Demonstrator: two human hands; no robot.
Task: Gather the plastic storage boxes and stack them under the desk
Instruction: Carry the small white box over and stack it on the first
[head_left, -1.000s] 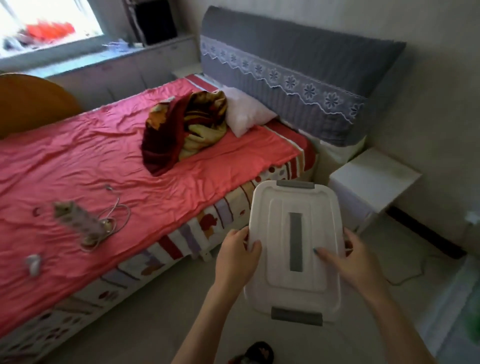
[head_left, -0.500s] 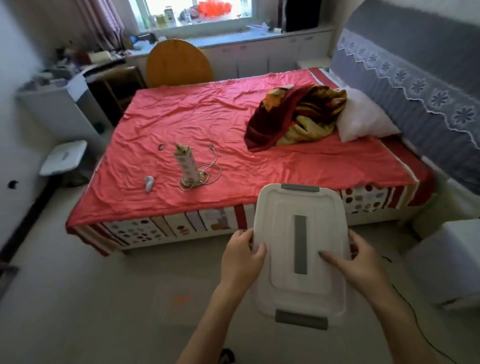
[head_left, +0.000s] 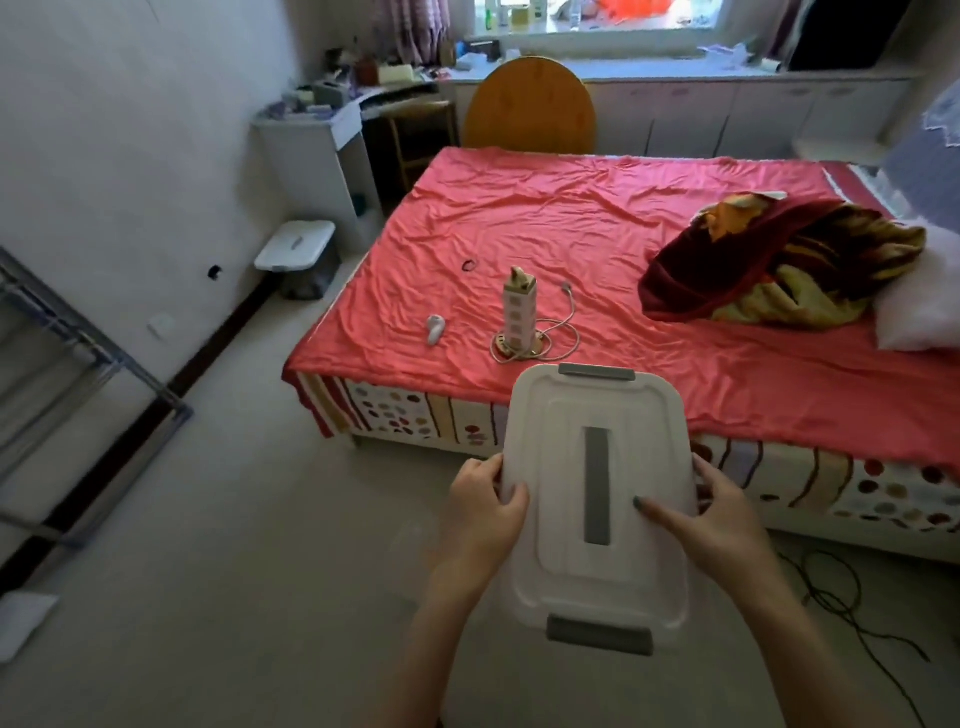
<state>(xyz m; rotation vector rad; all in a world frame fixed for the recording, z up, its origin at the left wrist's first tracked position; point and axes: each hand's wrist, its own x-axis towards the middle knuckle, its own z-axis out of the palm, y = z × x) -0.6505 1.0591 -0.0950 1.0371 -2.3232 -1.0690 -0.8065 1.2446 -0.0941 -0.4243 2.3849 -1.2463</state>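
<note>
Pale floor fills the near part of the bedroom, and above it a person carries a white plastic storage box with a grey handle strip and grey end clips on its lid. The left hand grasps the box's left rim with its thumb on the lid and its fingers curled under. The right hand grasps the right rim the same way. A black cable trails across the floor to the right, and a metal rack stands at the left. Beyond the box lies a bed under a red sheet. A tower power strip with a coiled cord stands upright near the bed's near edge. A small white gadget lies just left of it and a dark hair tie farther back. A crumpled blanket and a white pillow lie at the right edge. Past the bed's left edge a second storage box sits on the floor against the side of a cluttered white desk. A round wooden panel rises behind the bed's far edge.
</note>
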